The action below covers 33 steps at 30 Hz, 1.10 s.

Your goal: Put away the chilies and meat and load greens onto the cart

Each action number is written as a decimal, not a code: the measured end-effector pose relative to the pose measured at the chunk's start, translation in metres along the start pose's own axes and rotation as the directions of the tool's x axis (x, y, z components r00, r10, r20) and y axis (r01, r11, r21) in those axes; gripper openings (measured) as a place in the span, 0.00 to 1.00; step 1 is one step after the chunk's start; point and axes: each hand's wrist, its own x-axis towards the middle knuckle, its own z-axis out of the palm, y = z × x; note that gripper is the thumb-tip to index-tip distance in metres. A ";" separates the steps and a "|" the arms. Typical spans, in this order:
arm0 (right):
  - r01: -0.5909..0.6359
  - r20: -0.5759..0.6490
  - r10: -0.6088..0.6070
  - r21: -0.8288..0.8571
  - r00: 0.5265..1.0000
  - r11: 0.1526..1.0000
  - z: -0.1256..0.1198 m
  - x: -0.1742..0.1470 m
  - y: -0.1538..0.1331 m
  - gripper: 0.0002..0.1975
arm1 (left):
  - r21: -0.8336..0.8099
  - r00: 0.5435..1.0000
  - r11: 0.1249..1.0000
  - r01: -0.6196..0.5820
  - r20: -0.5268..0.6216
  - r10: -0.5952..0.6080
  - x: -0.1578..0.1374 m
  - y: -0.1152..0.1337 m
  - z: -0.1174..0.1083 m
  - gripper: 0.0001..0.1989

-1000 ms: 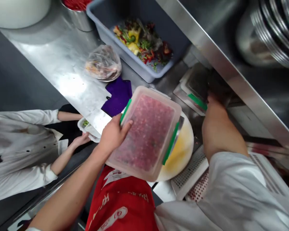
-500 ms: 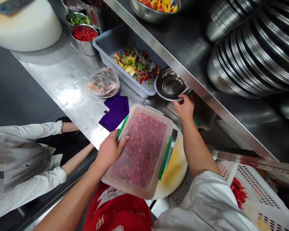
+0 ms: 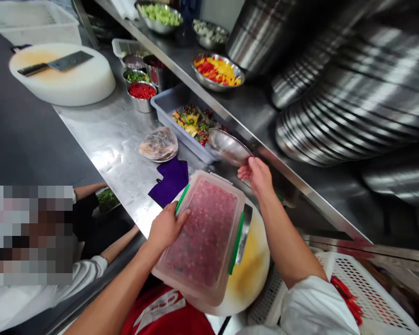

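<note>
**Firm left hold, careful right pinch**

From my remote seat I'm holding the lidded container (image 3: 206, 232) at frame centre, my left hand (image 3: 165, 226) gripping its left edge, thumb lying over the lid. It's overlapping the round cutting board (image 3: 254, 279); I can't tell whether it's resting there. Holding well means favouring a level box, clear of what looks like a blade (image 3: 245, 235) at its right side.

Right of centre, my right hand (image 3: 260, 177) is pinching the metal bowl (image 3: 230, 146) by its near rim, fingers bent. The bowl is tilting close to the shelf edge (image 3: 265, 148), so a tucked wrist is serving best. My left forearm (image 3: 122, 284) is slanting from lower left, my right forearm (image 3: 289, 232) from lower right.
</note>
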 end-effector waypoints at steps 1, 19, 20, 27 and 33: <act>-0.081 0.044 0.077 0.085 0.996 0.993 0.004 -0.005 -0.014 0.30 | -0.005 1.000 1.000 0.001 0.001 -0.001 0.001 -0.001 0.000 0.21; 0.630 -0.214 -0.775 -0.474 0.595 0.615 -0.076 -0.023 -0.285 0.26 | -0.020 0.993 0.995 -0.100 -0.058 0.098 0.015 -0.014 0.006 0.29; 0.642 -0.190 -0.795 -0.497 0.576 0.584 -0.074 -0.025 -0.288 0.27 | -0.019 0.994 0.995 -0.095 -0.057 0.093 0.015 -0.013 0.006 0.29; 0.405 -0.072 -0.877 -0.867 0.475 0.291 -0.094 -0.021 -0.281 0.30 | 0.016 0.995 0.998 -0.067 -0.070 0.068 0.007 -0.004 0.002 0.26; -0.183 -0.409 -0.578 -0.894 0.706 0.409 -0.117 0.007 -0.287 0.28 | 0.039 0.995 0.998 -0.050 -0.088 0.053 0.005 -0.003 0.002 0.25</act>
